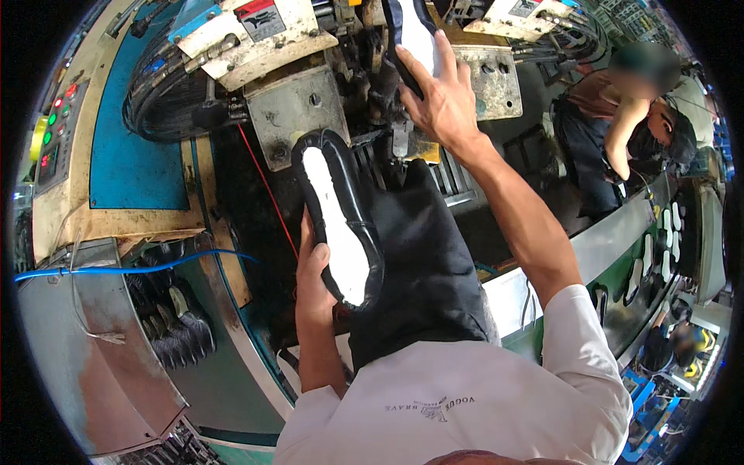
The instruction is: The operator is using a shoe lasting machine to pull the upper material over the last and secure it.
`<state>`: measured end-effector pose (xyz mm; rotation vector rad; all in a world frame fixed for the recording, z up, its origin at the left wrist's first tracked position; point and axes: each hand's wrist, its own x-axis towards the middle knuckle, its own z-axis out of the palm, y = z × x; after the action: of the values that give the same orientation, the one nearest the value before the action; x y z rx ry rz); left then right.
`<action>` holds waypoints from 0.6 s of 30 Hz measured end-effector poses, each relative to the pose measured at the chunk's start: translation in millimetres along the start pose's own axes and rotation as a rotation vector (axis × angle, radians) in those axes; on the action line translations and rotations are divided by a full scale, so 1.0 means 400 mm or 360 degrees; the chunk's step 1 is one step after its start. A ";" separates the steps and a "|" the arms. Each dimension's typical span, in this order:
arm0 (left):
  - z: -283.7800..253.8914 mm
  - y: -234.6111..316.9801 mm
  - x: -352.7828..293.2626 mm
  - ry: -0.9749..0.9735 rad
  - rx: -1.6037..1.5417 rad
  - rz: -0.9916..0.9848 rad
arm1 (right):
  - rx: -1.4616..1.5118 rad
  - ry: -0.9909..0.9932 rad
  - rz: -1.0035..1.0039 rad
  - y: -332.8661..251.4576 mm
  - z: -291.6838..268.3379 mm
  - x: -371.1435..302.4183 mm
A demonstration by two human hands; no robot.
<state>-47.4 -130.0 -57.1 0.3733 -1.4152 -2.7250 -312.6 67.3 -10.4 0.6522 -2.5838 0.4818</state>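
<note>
My left hand (313, 283) is closed around the side of a black shoe upper (370, 246), thumb at the edge of its white insole (333, 225). That upper lies sole side up in front of my dark trousers, its far end by a metal plate on the machine. At the top, my right hand (446, 101) grips the near end of a second black shoe upper (397, 31). Its fingers are spread over the white underside (418, 39) and along the edges. This second upper sits at the machine's middle clamps (384, 93); its far end is cut off by the picture's rim.
Metal machine plates (298, 108) and black hoses (151, 101) flank the work spot. A control panel (58, 136) with lit buttons stands left. Several black shoes (174, 322) sit lower left. At right, a conveyor (620, 310) carries several soles-up shoes; a co-worker (601, 132) bends beyond it.
</note>
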 end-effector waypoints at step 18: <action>-0.004 -0.135 0.015 -0.0167 0.0158 -0.0032 | 0.1518 -0.0088 -0.0411 0.093 0.082 0.226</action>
<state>-49.3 -100.9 -102.8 0.2535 -1.5855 -2.7345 -414.3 51.2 -2.9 1.2739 -2.1468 1.6362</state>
